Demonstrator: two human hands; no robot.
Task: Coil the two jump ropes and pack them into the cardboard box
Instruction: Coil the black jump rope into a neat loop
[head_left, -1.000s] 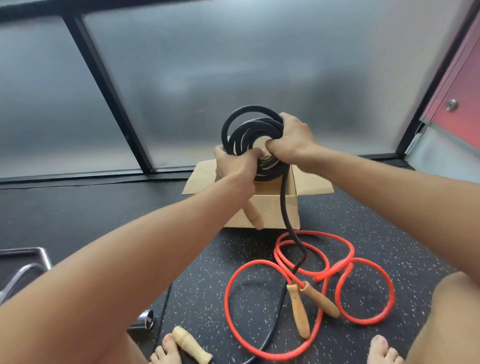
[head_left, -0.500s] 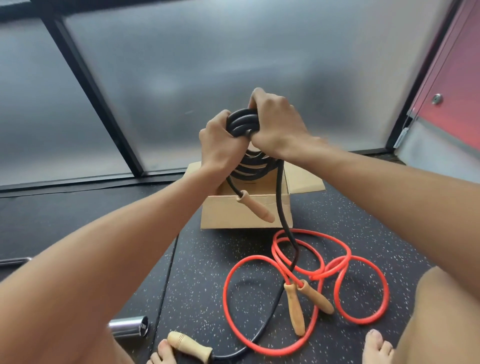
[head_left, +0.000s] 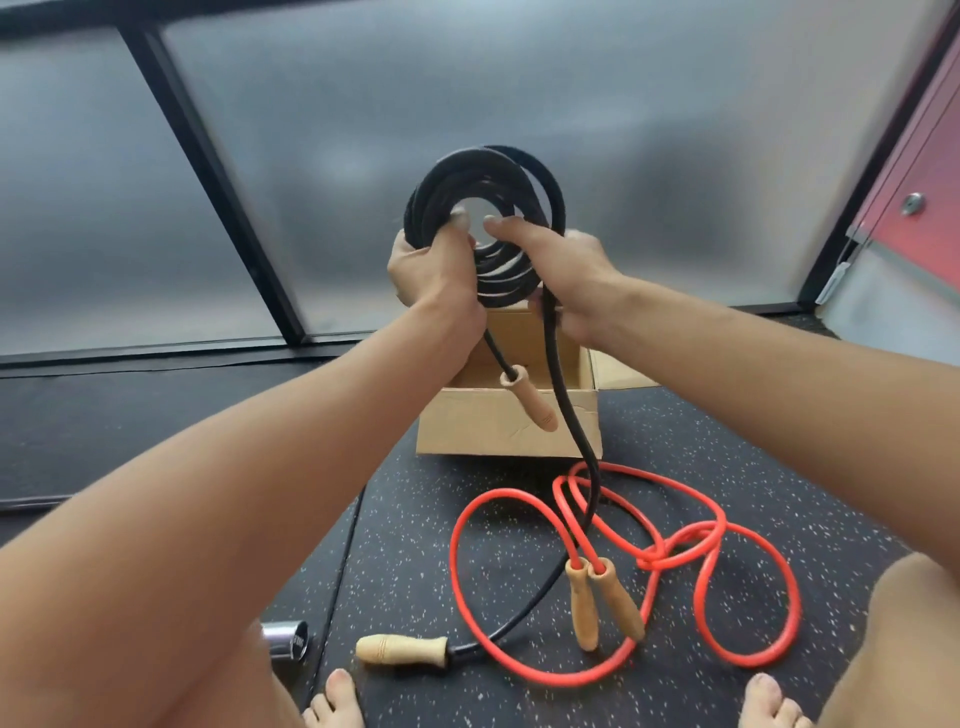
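I hold a black jump rope (head_left: 441, 179) wound into a round coil above the open cardboard box (head_left: 488, 423). My left hand (head_left: 434, 273) grips the coil's lower left side. My right hand (head_left: 569, 270) grips its lower right and the loose strand running down to the floor. One wooden handle (head_left: 530, 402) dangles from the coil in front of the box. The rope's other wooden handle (head_left: 402, 649) lies on the floor near my foot. The red jump rope (head_left: 727, 530) lies in loose loops on the floor, its two wooden handles (head_left: 602, 605) side by side.
The floor is black speckled rubber matting. A frosted glass wall with black frames (head_left: 218, 192) stands behind the box. A chrome cylinder (head_left: 285, 642) lies by my left foot. My bare toes (head_left: 763, 699) and knees show at the bottom edge.
Half a second ago my hands covered the coil's top; they now grip its lower part, so the upright ring shows. The floor handle has slid closer to the red rope.
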